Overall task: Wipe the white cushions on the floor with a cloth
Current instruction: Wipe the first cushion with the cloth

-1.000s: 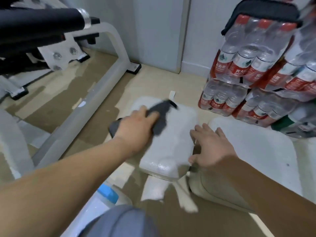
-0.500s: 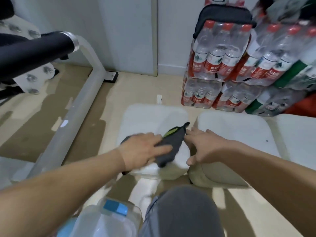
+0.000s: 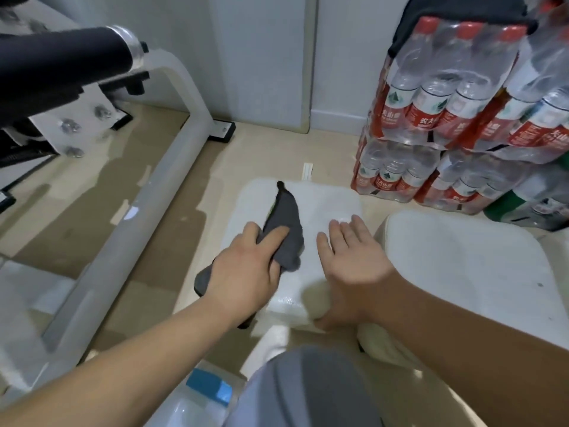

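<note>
On the beige floor (image 3: pixel 261 155), left hand (image 3: pixel 246 269) grips cloth (image 3: pixel 286 223) atop cushion (image 3: pixel 329 201).

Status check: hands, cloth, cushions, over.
Left hand grips grey cloth on left cushion. Right hand flat on same cushion. Second cushion alongside, right. Bottle packs beyond, not blocking.

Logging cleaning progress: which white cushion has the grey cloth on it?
The smaller left cushion: the grey cloth, held by the left hand, lies on it. The larger right cushion has none.
</note>
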`<control>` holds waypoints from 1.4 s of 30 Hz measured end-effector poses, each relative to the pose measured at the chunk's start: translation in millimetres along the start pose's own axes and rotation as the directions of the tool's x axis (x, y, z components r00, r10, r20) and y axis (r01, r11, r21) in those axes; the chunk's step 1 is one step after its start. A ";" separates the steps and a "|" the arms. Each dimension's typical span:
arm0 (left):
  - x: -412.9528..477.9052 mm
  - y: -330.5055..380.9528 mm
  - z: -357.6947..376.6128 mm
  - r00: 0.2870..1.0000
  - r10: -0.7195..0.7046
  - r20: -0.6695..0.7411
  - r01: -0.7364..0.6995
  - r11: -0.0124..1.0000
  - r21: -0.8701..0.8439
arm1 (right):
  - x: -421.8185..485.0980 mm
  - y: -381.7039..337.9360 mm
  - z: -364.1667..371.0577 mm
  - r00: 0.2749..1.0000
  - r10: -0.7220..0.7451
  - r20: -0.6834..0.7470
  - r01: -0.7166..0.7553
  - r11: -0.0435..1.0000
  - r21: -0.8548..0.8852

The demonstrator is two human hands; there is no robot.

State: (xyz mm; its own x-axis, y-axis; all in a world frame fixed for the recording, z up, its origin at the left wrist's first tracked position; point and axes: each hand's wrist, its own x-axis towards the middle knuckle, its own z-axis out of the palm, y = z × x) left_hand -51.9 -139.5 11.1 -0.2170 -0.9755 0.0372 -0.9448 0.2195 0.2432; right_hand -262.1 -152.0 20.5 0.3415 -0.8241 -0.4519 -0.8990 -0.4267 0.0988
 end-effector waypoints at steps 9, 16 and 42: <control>96.5 17.1 -42.6 0.980 -0.089 -0.177 0.093 0.996 0.010 | 27.2 60.5 -77.1 0.996 0.044 0.073 -0.066 0.939 0.337; 79.7 11.2 -51.8 0.922 -0.341 -0.184 0.328 0.940 -0.098 | 49.5 83.6 -67.2 0.995 0.071 0.067 -0.097 0.817 0.568; 101.6 78.6 52.1 0.928 -0.056 -0.367 -0.027 0.976 -0.217 | 88.7 114.8 -30.2 0.872 0.424 -0.245 0.131 0.280 0.951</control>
State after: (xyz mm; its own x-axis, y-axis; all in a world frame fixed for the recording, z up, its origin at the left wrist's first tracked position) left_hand -161.0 -220.5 -16.5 -0.0587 -0.9243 0.3771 -0.8630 0.2369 0.4463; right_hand -326.7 -285.3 18.6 -0.0166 -0.9907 -0.1351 -0.4676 0.1271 -0.8747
